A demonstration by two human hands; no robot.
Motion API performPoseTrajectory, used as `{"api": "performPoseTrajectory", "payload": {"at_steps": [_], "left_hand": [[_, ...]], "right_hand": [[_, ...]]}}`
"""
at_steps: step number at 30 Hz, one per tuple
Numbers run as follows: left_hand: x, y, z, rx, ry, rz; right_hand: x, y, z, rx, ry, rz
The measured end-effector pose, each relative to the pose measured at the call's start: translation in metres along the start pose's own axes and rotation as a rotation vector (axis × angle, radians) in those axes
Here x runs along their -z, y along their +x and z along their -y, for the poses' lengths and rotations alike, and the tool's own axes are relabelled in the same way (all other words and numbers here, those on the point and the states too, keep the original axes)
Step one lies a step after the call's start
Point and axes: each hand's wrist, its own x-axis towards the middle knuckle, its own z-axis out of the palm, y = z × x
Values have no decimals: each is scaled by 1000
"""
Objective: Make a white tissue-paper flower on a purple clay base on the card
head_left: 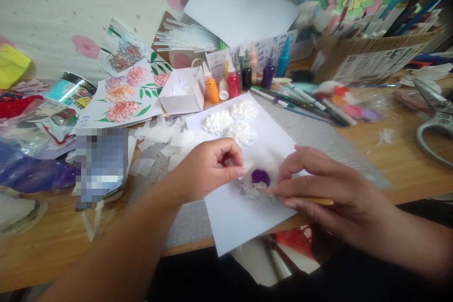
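The sheet lies on the grey mat, partly over the table edge. Three white flower heads sit on the sheet's far part; on its near part is a purple patch, ringed by pale petals. Above the sheet, just beside the patch, the left hand pinches what looks like a white scrap between thumb and finger, though blur hides its shape. Over the sheet's right side, the right hand grips a thin wooden stick, its tip by the petals; whether they touch cannot be told. Left of the sheet lie paper pieces; beyond it stand bottles; well to its right lie scissors.
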Motion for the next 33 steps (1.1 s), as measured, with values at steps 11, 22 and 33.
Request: {"api": "performPoseTrajectory", "payload": {"at_steps": [11,22,33], "left_hand": [[-13,-2,0,81,-277,58],[-12,2,2,55,-194,-19],[-22,3,-5,35,-301,-69]], "right_hand": [[-5,1,-3,-64,15,-54],[-4,-1,-2,-43,29,3],[-5,-2,-1,-70,50,-7]]}}
